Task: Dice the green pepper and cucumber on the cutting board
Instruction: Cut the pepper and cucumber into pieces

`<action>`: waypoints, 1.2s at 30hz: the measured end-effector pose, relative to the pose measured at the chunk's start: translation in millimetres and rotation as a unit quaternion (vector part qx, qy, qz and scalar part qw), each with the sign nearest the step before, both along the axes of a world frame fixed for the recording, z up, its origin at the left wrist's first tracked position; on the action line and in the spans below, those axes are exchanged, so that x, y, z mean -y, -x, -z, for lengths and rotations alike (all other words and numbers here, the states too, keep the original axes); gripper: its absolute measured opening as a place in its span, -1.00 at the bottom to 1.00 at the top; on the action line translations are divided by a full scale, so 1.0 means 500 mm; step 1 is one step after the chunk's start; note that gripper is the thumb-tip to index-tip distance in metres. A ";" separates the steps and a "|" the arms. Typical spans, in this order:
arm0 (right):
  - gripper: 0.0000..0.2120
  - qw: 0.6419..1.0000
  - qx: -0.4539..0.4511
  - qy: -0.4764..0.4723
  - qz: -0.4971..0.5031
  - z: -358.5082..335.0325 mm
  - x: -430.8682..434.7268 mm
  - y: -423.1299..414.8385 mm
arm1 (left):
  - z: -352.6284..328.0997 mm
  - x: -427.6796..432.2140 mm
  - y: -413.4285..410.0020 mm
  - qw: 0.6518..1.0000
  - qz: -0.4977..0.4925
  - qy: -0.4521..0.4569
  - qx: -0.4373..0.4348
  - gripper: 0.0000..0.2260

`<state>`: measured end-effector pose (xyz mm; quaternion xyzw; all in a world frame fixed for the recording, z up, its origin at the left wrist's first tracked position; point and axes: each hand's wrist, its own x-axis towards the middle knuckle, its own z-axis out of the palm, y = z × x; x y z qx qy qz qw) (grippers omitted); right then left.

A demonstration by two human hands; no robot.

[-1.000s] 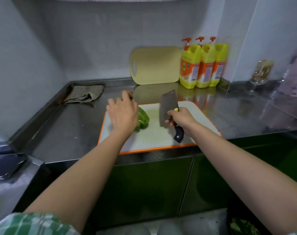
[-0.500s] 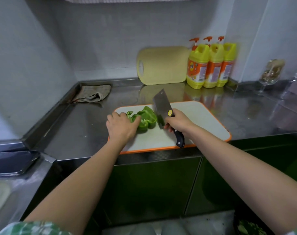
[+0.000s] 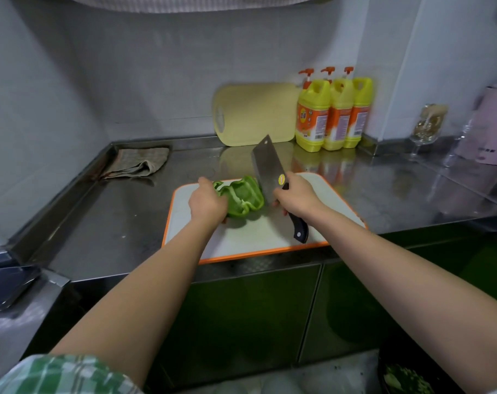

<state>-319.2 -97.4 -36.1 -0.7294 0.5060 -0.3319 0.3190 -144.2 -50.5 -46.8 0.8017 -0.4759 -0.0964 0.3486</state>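
Observation:
An opened green pepper (image 3: 243, 197), hollow side up, lies on the white cutting board with an orange rim (image 3: 253, 237). My left hand (image 3: 207, 201) holds the pepper's left side down on the board. My right hand (image 3: 294, 196) grips the black handle of a cleaver (image 3: 267, 169). Its broad blade stands tilted just to the right of the pepper, edge down near the board. No cucumber is in sight.
The board sits at the front edge of a steel counter (image 3: 122, 223). A folded cloth (image 3: 139, 165) lies at the back left. A yellow board (image 3: 256, 113) and three yellow detergent bottles (image 3: 334, 112) lean at the wall. A glass (image 3: 427, 129) stands right.
My left hand drew back from covering the pepper and now holds it from the left, so the hollow inside shows. The cleaver has come close to the pepper's right side.

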 end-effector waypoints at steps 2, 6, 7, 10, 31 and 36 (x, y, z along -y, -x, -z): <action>-0.80 1.000 -0.006 0.023 -0.006 -0.034 -0.009 0.017 | 0.005 0.015 0.009 1.000 -0.006 -0.015 -0.010 -0.67; -0.90 0.990 -0.117 0.001 -0.079 -0.069 -0.043 0.039 | 0.013 0.029 0.016 0.999 -0.012 -0.023 -0.038 -0.74; -0.88 0.986 -0.139 -0.006 -0.088 -0.063 -0.048 0.038 | 0.014 0.031 0.016 0.999 -0.010 -0.023 -0.040 -0.74; -0.93 0.984 -0.146 -0.029 -0.100 -0.036 -0.046 0.030 | 0.013 0.029 0.016 0.999 -0.010 -0.022 -0.044 -0.73; -0.93 0.967 -0.241 0.026 -0.081 -0.035 -0.064 -0.023 | 0.008 0.031 0.022 0.999 -0.018 -0.045 0.020 -0.82; -0.92 0.958 -0.270 0.013 -0.095 -0.036 -0.061 -0.026 | 0.008 0.033 0.018 0.999 -0.014 -0.046 0.016 -0.83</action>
